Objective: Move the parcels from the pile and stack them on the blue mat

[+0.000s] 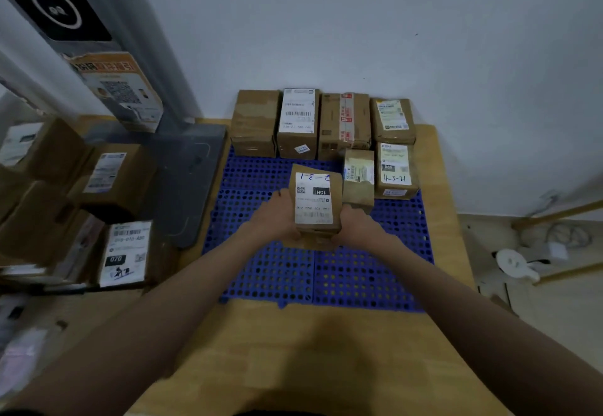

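Two hands grip one parcel [315, 201] above the blue mat [274, 272]: left hand [277, 216] at 9 o'clock, right hand [357, 224] at 3 o'clock. Lower it level, flush beside the placed parcel [359, 177] at 2 o'clock.

Blue perforated plastic mat [277, 278] flat on wooden worktop [293, 350]. Along mat's far edge, row of four brown cardboard parcels [298, 121]; two more [394, 170] just near of row's right end. Held cardboard parcel [315, 201] over mat's middle, left hand [277, 216] and right hand [355, 223] either side. Pile of cardboard boxes [107, 180] far left.
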Action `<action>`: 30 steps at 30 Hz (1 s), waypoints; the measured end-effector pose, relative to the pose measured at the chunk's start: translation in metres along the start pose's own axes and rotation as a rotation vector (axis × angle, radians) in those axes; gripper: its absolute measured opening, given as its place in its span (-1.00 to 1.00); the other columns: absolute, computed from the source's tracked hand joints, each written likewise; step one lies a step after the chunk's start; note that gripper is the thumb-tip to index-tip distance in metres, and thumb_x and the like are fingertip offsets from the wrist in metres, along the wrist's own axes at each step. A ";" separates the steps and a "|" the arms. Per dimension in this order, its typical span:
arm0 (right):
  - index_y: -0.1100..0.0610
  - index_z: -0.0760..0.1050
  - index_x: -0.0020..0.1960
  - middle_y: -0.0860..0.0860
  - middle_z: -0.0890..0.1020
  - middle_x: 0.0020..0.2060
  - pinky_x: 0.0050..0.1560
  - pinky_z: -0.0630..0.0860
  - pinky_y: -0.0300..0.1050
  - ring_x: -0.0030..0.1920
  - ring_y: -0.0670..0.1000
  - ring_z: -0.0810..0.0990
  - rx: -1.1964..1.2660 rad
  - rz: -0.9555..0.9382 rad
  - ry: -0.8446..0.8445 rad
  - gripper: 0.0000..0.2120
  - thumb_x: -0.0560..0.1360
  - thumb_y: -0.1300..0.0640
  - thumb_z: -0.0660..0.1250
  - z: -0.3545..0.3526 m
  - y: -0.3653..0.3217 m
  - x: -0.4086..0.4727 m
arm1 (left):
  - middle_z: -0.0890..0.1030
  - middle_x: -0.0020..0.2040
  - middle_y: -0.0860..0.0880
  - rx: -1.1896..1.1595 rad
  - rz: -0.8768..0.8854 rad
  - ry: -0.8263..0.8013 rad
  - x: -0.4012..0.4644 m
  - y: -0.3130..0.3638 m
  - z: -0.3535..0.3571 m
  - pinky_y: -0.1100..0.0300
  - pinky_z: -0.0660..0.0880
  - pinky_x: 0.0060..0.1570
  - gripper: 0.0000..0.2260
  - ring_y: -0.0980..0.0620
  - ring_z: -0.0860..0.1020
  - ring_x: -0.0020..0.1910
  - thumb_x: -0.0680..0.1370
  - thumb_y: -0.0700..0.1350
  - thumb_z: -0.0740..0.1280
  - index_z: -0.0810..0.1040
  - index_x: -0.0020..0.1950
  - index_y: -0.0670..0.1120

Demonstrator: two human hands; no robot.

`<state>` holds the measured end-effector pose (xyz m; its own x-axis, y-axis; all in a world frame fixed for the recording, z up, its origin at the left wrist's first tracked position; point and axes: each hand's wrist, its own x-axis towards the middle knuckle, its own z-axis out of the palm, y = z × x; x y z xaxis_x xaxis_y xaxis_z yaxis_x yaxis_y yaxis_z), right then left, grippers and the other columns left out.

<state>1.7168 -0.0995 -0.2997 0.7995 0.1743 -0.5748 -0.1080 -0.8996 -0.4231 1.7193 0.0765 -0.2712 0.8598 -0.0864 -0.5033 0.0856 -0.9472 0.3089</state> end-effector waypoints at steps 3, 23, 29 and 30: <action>0.20 0.38 0.28 0.10 0.53 0.08 -0.01 0.56 0.01 0.00 0.08 0.54 -0.028 -0.029 0.028 -0.38 0.38 -0.06 0.51 -0.015 -0.001 0.031 | 0.32 0.34 -0.16 -0.008 0.002 -0.006 0.033 0.003 -0.010 -0.04 0.47 0.20 -0.23 -0.15 0.43 0.26 0.37 -0.12 0.54 0.17 0.43 -0.19; 0.17 0.23 0.27 0.09 0.47 0.08 -0.15 0.33 -0.10 0.07 0.13 0.52 -0.266 0.060 0.276 -0.46 0.43 0.12 0.44 -0.007 0.023 0.140 | 0.27 0.34 -0.19 -0.137 0.021 -0.009 0.168 -0.015 0.025 -0.11 0.50 0.09 -0.11 -0.18 0.43 0.22 0.33 -0.04 0.60 0.11 0.44 -0.22; 0.08 0.25 0.31 0.10 0.32 0.17 0.18 0.36 0.09 0.17 0.15 0.36 -0.469 0.051 0.372 -0.45 0.41 0.19 0.41 -0.004 0.037 0.137 | 0.26 0.32 -0.19 -0.147 0.048 0.034 0.172 -0.015 0.033 -0.10 0.52 0.00 -0.10 -0.17 0.40 0.21 0.31 -0.04 0.59 0.10 0.44 -0.22; 0.09 0.25 0.31 0.10 0.32 0.17 0.19 0.37 0.08 0.17 0.15 0.36 -0.472 0.035 0.382 -0.46 0.41 0.21 0.40 -0.005 0.039 0.137 | 0.26 0.31 -0.19 -0.148 0.050 0.040 0.172 -0.014 0.034 -0.09 0.53 -0.02 -0.10 -0.16 0.41 0.20 0.31 -0.05 0.59 0.11 0.44 -0.21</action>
<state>1.8247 -0.1124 -0.3915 0.9651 0.0646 -0.2538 0.0662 -0.9978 -0.0021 1.8487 0.0648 -0.3899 0.8840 -0.1168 -0.4526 0.1132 -0.8859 0.4498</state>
